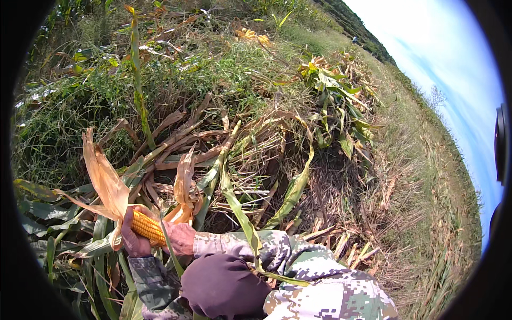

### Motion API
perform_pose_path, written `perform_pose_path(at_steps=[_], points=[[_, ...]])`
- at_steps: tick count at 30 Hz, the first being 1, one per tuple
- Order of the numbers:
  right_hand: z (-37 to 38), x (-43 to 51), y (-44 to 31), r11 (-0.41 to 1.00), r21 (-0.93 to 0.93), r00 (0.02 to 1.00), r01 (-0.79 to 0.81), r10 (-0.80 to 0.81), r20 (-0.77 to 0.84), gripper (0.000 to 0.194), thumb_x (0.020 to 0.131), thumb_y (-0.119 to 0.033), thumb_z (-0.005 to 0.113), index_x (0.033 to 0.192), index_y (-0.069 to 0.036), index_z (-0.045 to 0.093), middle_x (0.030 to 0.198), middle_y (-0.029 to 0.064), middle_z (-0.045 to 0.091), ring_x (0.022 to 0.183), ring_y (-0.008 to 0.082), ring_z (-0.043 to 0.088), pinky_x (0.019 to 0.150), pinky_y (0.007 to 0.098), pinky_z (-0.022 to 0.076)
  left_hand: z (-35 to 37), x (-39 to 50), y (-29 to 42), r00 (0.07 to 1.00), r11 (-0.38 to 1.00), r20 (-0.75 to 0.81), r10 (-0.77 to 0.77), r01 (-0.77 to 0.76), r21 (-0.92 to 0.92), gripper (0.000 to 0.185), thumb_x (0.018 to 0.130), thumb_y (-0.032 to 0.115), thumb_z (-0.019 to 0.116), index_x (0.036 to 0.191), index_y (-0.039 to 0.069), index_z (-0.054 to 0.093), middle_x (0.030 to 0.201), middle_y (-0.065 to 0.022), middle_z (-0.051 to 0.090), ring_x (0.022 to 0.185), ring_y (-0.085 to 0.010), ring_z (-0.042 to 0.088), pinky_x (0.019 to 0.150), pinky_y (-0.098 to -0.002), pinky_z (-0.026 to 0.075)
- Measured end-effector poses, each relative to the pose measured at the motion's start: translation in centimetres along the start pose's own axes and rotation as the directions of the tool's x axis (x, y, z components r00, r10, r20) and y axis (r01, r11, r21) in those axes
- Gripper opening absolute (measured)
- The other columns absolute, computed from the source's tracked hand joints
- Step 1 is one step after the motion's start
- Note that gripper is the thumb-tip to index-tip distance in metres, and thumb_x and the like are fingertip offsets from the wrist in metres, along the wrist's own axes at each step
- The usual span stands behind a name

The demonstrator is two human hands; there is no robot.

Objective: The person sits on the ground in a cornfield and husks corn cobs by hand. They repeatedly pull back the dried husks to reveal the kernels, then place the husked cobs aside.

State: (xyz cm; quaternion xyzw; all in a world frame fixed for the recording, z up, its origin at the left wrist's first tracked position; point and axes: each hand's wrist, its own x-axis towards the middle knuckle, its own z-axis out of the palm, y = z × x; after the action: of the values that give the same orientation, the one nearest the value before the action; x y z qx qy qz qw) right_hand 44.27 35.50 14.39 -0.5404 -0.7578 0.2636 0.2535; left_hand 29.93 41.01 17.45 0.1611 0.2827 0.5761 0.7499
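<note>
My left hand (134, 237) is wrapped around one end of an ear of corn (149, 227) with bare yellow kernels. Dry tan husk (107, 188) stands out from that end, peeled back above and beside my fingers. At the ear's other end, my right hand (181, 237) closes on it, its fingers partly hidden. Another upright piece of dry husk (185, 192) rises just behind my right hand; I cannot tell whether it belongs to the same ear. A narrow green leaf (168, 244) crosses in front of the ear and the right hand.
Cut corn stalks (218, 164) and long leaves lie before me. Several husked yellow ears (252, 35) rest farther off in the grass. A heap of leafy corn stalks (336, 92) stands to the right. Dark rounded cloth (225, 286) fills the space between my camouflage sleeves.
</note>
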Motion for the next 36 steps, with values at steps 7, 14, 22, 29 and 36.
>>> perform_pose_path(at_steps=[7, 14, 22, 29, 36], points=[[0.9, 0.6, 0.4, 0.960, -0.247, 0.990, 0.135, -0.142, -0.010, 0.065, 0.067, -0.021, 0.068, 0.113, 0.016, 0.039, 0.084, 0.0252, 0.057, 0.068, 0.0370, 0.063, 0.054, 0.0418, 0.0512, -4.4, 1.7, 2.4, 0.996, 0.996, 0.077, -0.035, 0.041, -0.076, 0.028, 0.089, 0.022, 0.065, 0.103, -0.002, 0.057, 0.094, -0.0092, 0.062, 0.091, -0.0197, 0.060, 0.091, -0.0355, 0.048], [0.8, 1.1, 0.1, 0.940, -0.295, 0.978, 0.171, -0.199, -0.068, 0.057, 0.077, -0.024, 0.063, 0.114, 0.014, 0.043, 0.085, 0.0214, 0.054, 0.071, 0.0334, 0.062, 0.053, 0.0411, 0.0495, -5.5, 2.6, 4.5, 0.944, 0.983, 0.327, -0.037, 0.093, -0.156, 0.049, 0.089, 0.019, 0.064, 0.124, -0.008, 0.043, 0.115, -0.0122, 0.056, 0.100, -0.0210, 0.057, 0.099, -0.0399, 0.043], [-0.7, 1.7, -1.8, 0.946, -0.231, 0.956, 0.229, -0.263, -0.129, 0.058, 0.077, -0.022, 0.066, 0.115, 0.015, 0.043, 0.088, 0.0237, 0.056, 0.073, 0.0365, 0.061, 0.058, 0.0432, 0.0497, -5.6, 4.0, 6.7, 0.963, 0.997, 0.269, 0.020, 0.001, -0.078, 0.035, 0.095, 0.019, 0.056, 0.122, -0.003, 0.049, 0.089, -0.0036, 0.055, 0.081, -0.0142, 0.054, 0.090, -0.0354, 0.045], [-3.7, 4.8, 2.7, 0.755, 0.628, 0.807, -0.190, -0.244, 0.537, 0.070, 0.057, -0.040, 0.083, 0.109, 0.000, 0.058, 0.095, 0.0120, 0.067, 0.089, 0.0212, 0.064, 0.076, 0.0358, 0.0502, -4.6, 2.0, 5.1, 0.969, 0.983, 0.173, 0.179, -0.168, -0.081, 0.021, 0.100, 0.021, 0.048, 0.110, 0.006, 0.057, 0.062, 0.0034, 0.038, 0.055, -0.0089, 0.043, 0.071, -0.0297, 0.046], [-1.8, 2.9, 0.4, 0.517, 0.810, 0.876, -0.275, -0.213, 0.433, 0.053, 0.060, -0.028, 0.079, 0.099, 0.002, 0.060, 0.079, 0.0081, 0.064, 0.070, 0.0175, 0.062, 0.063, 0.0326, 0.0526, -4.3, 1.4, 6.1, 0.976, 0.995, 0.210, -0.066, 0.049, 0.082, 0.017, 0.095, 0.018, 0.056, 0.093, 0.001, 0.055, 0.076, -0.0060, 0.057, 0.074, -0.0181, 0.055, 0.084, -0.0371, 0.046]])
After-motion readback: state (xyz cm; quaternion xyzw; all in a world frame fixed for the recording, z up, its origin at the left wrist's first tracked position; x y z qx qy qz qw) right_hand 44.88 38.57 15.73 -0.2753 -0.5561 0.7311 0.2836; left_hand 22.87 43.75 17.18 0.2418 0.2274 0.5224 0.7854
